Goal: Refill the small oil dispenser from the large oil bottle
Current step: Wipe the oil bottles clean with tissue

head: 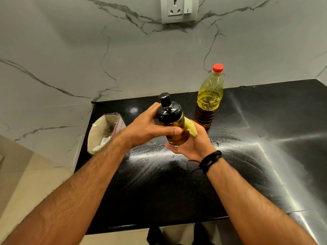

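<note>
The small oil dispenser (174, 123), a glass jar with a black lid and spout, is held tilted above the black counter (177, 188). Amber oil shows through its glass. My left hand (150, 127) grips it around the upper body, thumb across the front. My right hand (192, 145) cups its base and right side, holding a yellow cloth (192, 129) against the glass. The large oil bottle (209, 97) stands upright behind and to the right, its red cap on, with yellow oil inside.
A clear plastic bag (104, 133) with paper inside lies at the counter's left edge. A marble wall (123, 59) with a socket and switch (178, 8) rises behind. The counter shows whitish smears on its right half (265, 147).
</note>
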